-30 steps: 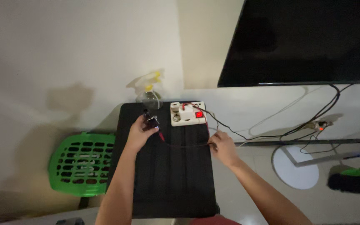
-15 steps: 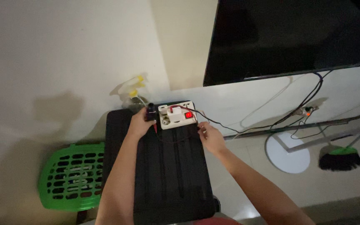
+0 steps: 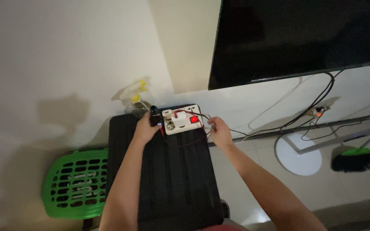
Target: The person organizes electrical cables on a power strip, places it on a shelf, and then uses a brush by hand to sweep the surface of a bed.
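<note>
My left hand [image 3: 145, 128] is closed around a small dark device [image 3: 154, 115] at the far end of a black ribbed tabletop [image 3: 172, 179], just left of a white power strip [image 3: 180, 119] whose red switch glows. A white adapter sits plugged into the strip. My right hand [image 3: 220, 131] pinches a thin red and black cable [image 3: 185, 143] at the table's right edge, close to the strip. The cable sags across the table between my two hands.
A spray bottle [image 3: 134, 97] with a yellow trigger stands behind the table against the wall. A green plastic basket [image 3: 74, 183] lies at the left. A big dark screen [image 3: 300, 38] hangs at the upper right, with cables, a white round base [image 3: 298, 159] and a broom [image 3: 354, 159] below.
Both hands moved toward the far end of the table, nearer the power strip. My right hand came up along the table edge with the cable. The view has shifted.
</note>
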